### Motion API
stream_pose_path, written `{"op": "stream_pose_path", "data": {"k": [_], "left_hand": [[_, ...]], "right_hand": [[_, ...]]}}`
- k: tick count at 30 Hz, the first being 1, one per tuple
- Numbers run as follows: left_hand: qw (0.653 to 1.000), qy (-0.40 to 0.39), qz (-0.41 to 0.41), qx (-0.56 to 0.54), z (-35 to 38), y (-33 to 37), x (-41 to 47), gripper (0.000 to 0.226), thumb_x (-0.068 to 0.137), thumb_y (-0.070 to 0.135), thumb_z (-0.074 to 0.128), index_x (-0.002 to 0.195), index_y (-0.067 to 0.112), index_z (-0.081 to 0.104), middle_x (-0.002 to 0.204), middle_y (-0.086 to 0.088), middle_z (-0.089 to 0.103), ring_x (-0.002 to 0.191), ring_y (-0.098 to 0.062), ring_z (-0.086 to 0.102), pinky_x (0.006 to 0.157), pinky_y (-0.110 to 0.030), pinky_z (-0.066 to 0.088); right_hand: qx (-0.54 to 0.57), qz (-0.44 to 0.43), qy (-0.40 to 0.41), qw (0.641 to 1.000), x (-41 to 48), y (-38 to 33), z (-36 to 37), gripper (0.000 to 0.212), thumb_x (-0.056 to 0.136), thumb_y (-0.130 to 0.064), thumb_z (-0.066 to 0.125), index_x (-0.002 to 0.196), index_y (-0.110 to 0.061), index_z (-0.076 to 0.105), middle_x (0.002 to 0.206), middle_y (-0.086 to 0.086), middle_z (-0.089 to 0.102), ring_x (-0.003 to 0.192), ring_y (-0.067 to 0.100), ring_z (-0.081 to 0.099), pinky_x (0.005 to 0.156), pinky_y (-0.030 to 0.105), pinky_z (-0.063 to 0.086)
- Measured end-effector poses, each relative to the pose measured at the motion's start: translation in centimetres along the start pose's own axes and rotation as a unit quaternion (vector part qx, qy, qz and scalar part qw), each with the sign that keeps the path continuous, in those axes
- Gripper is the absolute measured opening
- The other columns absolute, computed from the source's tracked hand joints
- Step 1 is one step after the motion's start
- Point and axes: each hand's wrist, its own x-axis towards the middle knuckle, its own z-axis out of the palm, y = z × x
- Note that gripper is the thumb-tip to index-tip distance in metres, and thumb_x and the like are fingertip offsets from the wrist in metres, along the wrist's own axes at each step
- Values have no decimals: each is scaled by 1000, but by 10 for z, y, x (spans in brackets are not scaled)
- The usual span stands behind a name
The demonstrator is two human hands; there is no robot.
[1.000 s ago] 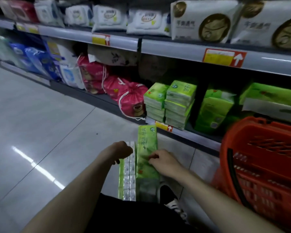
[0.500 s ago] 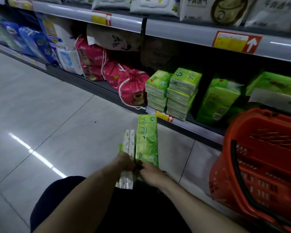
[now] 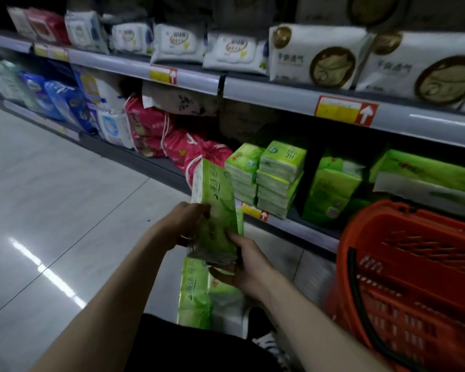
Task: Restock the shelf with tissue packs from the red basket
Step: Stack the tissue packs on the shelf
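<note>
Holding one long green tissue pack (image 3: 217, 202) up in front of me, both hands on it. My left hand (image 3: 184, 224) has its fingers curled round the pack's left edge, about halfway along. My right hand (image 3: 249, 267) grips the near end from the right, with the thumb across the face. Neither hand is open and neither has anything else in it.

Here's the relation that matters. The pack's long axis runs away from me, near end low at my right hand, far end tipped up and pointing at the bottom shelf (image 3: 301, 232). The green stacks (image 3: 269, 178) sit on that shelf just beyond the pack's far end and a touch to the right. So I judge the move to be forward and slightly rightward, far end leading. My left hand is the nearer one to the shelf and my right hand trails at the back.

The pink drawstring bags (image 3: 199, 154) sit left of the stacks, right behind the pack's tip, so drifting left would bump them. The red basket (image 3: 414, 277) stands on my right, beside the shelf front. A second green pack (image 3: 195, 291) lies below my hands; I cannot tell what it rests on.
</note>
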Motion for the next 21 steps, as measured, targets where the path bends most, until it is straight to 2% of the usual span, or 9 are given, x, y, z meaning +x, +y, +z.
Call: {"op": "stream_pose_path", "data": {"k": [3, 7, 8, 10, 12, 14, 16, 18, 21], "left_hand": [[995, -27, 23, -94, 14, 14, -6, 44, 79, 31, 63, 116, 9, 62, 104, -17, 67, 88, -31, 66, 81, -40, 55], [989, -67, 27, -131, 30, 31, -11, 38, 82, 25, 61, 116, 9, 62, 100, -15, 63, 87, -30, 64, 77, -37, 53], [988, -66, 25, -134, 36, 36, -13, 38, 80, 26, 59, 114, 9, 62, 99, -14, 63, 86, -31, 63, 77, -37, 54], [989, -61, 18, -132, 46, 44, -20, 50, 67, 27, 58, 113, 10, 63, 98, -14, 64, 88, -32, 64, 85, -42, 56], [988, -66, 27, -137, 56, 53, -24, 52, 68, 23, 55, 117, 8, 64, 99, -14, 66, 90, -32, 65, 89, -44, 57], [986, -69, 38, -149, 60, 60, -26, 37, 80, 16, 52, 114, 7, 65, 95, -13, 65, 85, -30, 64, 81, -37, 56], [986, -63, 47, -145, 58, 63, -25, 32, 85, 15, 51, 112, 9, 65, 95, -12, 66, 85, -30, 65, 77, -35, 55], [989, -42, 50, -131, 53, 63, -24, 34, 85, 18, 54, 116, 11, 65, 99, -13, 69, 89, -31, 67, 82, -39, 57], [986, 3, 40, -160, 40, 64, -12, 30, 84, 18, 55, 112, 11, 63, 97, -13, 71, 89, -32, 67, 87, -42, 56]], "right_hand": [[-2, -63, 14, 998, -13, -28, -13, 27, 92, -33, 78, 109, -12, 78, 93, 9, 80, 81, 21, 74, 68, 35, 61], [-50, -124, 36, 990, -37, -52, -31, 38, 92, -32, 80, 121, -7, 77, 111, 13, 81, 100, 33, 75, 92, 49, 61], [-67, -135, 42, 988, -45, -56, -34, 38, 92, -31, 79, 122, -7, 76, 111, 13, 81, 103, 34, 76, 94, 50, 62], [-94, -155, 57, 982, -57, -64, -41, 38, 92, -29, 80, 122, -8, 74, 107, 10, 82, 96, 27, 79, 76, 41, 65], [-104, -173, 66, 977, -69, -73, -45, 38, 92, -26, 81, 122, -6, 72, 100, 8, 82, 81, 19, 79, 63, 32, 61], [-97, -185, 67, 976, -73, -80, -47, 38, 92, -25, 81, 122, -3, 71, 99, 11, 82, 76, 18, 78, 64, 35, 63], [-94, -184, 62, 977, -72, -83, -44, 37, 93, -25, 80, 121, -3, 72, 99, 11, 82, 75, 18, 78, 73, 39, 64], [-98, -173, 62, 978, -66, -83, -36, 36, 93, -26, 80, 120, -4, 72, 98, 9, 82, 74, 17, 78, 77, 41, 64], [-122, -176, 69, 974, -47, -86, -16, 29, 93, -27, 80, 115, -10, 73, 97, 7, 82, 75, 17, 77, 74, 40, 63]]}}
